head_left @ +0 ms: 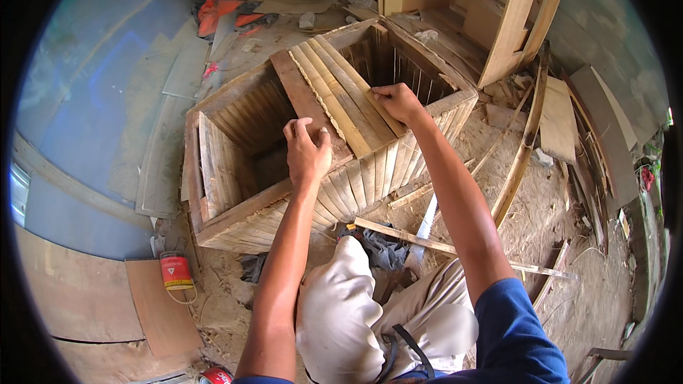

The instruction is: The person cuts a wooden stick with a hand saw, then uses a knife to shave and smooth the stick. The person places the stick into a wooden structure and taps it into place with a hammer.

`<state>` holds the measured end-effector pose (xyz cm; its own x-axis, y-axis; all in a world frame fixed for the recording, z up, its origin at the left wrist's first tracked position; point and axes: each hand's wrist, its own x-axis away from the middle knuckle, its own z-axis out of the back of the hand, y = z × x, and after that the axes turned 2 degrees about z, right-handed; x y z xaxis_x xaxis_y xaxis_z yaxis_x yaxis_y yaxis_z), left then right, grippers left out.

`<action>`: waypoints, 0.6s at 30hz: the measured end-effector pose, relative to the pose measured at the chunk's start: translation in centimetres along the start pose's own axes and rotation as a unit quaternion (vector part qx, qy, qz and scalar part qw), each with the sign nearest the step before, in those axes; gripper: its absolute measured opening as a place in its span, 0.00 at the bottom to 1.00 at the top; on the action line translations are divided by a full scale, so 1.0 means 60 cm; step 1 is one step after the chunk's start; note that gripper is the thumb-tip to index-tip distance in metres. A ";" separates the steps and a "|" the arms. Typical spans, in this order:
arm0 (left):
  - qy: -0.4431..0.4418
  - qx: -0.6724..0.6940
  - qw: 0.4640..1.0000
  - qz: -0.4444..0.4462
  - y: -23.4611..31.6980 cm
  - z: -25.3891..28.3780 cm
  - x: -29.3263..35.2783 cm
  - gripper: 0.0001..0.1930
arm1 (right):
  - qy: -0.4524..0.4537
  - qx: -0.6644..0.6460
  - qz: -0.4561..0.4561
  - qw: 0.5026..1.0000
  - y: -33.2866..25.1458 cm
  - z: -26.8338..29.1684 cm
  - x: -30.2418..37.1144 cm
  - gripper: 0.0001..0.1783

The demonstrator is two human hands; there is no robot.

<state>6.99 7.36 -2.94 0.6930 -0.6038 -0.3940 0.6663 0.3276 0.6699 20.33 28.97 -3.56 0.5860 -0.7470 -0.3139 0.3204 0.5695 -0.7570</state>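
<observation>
A large wooden box (334, 195) with slatted sides stands before me. Across the middle of its top lie a reddish-brown board (295, 85) and several lighter wooden slats (345, 89), one with a ragged edge. My left hand (309, 153) is over the brown board near the box's front rim, its fingers bent and the thumb apart, with nothing seen between them. My right hand (400, 103) has its fingers closed at the outer edge of the rightmost slat (366, 92). Openings into the box show on both sides of the slats.
A handsaw (427, 220) and a thin wooden strip (405, 235) lie by my knees. A red can (176, 270) stands at left on the floor. Boards (512, 21) lean at the back right, and a long curved plank (523, 156) lies right of the box.
</observation>
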 end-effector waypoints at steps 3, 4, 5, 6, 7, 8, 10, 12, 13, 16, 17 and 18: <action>-0.001 -0.006 1.000 0.000 -0.001 -0.001 -0.001 0.19 | 0.022 0.010 0.028 0.999 -0.008 -0.003 0.010 0.15; -0.001 -0.008 1.000 -0.002 -0.002 -0.002 -0.001 0.19 | 0.027 0.025 0.038 0.999 -0.012 -0.005 0.016 0.15; 0.000 -0.008 1.000 -0.007 -0.003 -0.003 -0.001 0.19 | 0.041 0.041 0.045 0.997 -0.016 -0.009 0.021 0.14; 0.002 -0.010 1.000 -0.008 -0.003 -0.004 -0.001 0.19 | 0.055 0.058 0.052 0.995 -0.020 -0.013 0.026 0.14; 0.004 -0.012 1.000 -0.010 -0.004 -0.005 -0.001 0.19 | 0.070 0.066 0.079 0.992 -0.024 -0.016 0.030 0.15; 0.007 -0.013 1.000 -0.012 -0.005 -0.005 -0.001 0.19 | 0.085 0.066 0.078 0.991 -0.026 -0.019 0.032 0.15; 0.008 -0.014 1.000 -0.013 -0.005 -0.006 0.000 0.19 | 0.088 0.071 0.073 0.991 -0.028 -0.021 0.034 0.15; 0.008 -0.015 1.000 -0.015 -0.004 -0.006 -0.001 0.19 | 0.087 0.063 0.079 0.991 -0.028 -0.020 0.033 0.15; 0.008 -0.013 1.000 -0.016 -0.004 -0.005 -0.001 0.19 | 0.092 0.063 0.073 0.991 -0.027 -0.019 0.033 0.15; 0.003 -0.009 1.000 -0.011 -0.003 -0.004 0.000 0.19 | 0.076 0.049 0.070 0.993 -0.025 -0.015 0.032 0.15; 0.003 -0.008 1.000 -0.012 -0.003 -0.004 0.000 0.19 | 0.077 0.042 0.069 0.994 -0.024 -0.014 0.032 0.15; 0.004 -0.006 1.000 -0.013 -0.003 -0.004 0.000 0.19 | 0.078 0.040 0.065 0.994 -0.025 -0.014 0.032 0.15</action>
<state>6.95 7.49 -3.20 0.6770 -0.6063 -0.4172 0.6878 0.3195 0.6518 20.37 26.40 -3.51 0.5059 -0.7054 -0.4965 0.3117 0.6862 -0.6573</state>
